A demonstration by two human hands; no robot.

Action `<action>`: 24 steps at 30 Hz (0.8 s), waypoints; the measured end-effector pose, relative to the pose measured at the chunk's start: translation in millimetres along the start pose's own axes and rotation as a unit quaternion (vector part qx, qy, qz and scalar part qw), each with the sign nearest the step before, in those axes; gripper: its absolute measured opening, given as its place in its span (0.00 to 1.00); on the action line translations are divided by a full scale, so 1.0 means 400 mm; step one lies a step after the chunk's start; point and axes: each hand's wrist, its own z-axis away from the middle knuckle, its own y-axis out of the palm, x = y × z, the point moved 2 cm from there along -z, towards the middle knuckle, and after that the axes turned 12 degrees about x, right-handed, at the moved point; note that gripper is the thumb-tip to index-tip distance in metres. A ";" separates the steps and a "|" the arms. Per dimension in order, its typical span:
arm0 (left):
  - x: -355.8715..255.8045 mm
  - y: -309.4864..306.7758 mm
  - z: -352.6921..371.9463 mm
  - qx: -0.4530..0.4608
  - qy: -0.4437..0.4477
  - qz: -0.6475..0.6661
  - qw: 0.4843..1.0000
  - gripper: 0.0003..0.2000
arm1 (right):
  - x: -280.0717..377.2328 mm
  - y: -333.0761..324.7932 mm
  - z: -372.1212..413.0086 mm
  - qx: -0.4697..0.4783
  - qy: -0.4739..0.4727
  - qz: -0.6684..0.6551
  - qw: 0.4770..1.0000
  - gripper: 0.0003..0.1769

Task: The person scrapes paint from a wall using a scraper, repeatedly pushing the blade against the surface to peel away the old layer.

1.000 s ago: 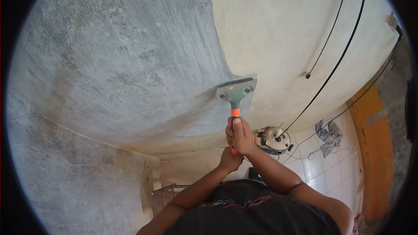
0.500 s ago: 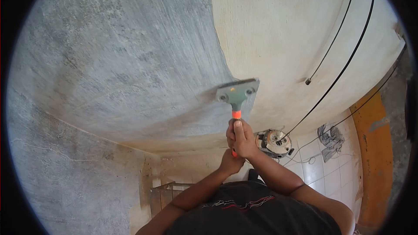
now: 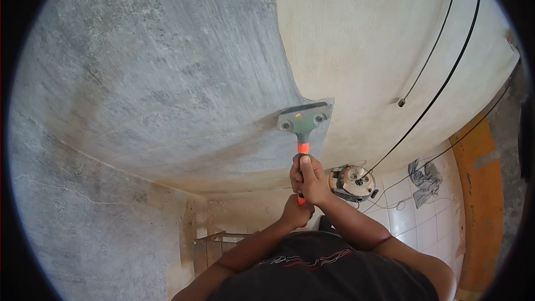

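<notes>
A wide scraper (image 3: 304,123) with a green head and an orange and black handle points up the wall. Its blade is at the border between bare grey wall (image 3: 212,78) and cream paint (image 3: 345,39). My right hand (image 3: 310,178) is closed round the upper handle, thumb lying along it. Below it, my left hand (image 3: 298,212) is wrapped round the handle's lower end, where a bit of orange shows between the hands. Whether the blade edge touches the wall cannot be made out.
Black cables (image 3: 446,81) hang along the wall at right. A round, dusty machine (image 3: 354,183) stands on the white tiled floor (image 3: 401,217) beside a crumpled grey plastic bag (image 3: 426,181). An orange board (image 3: 482,212) lines the right side. A wooden stand (image 3: 209,251) is at lower left.
The view has shifted slightly, with the paint border and cables a little further right. The scraper has barely moved. Both hands keep their grip on the handle.
</notes>
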 end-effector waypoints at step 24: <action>0.020 0.017 0.027 -0.026 0.004 0.039 0.999 0.12 | 0.001 0.019 0.012 0.015 0.024 -0.016 0.999 0.19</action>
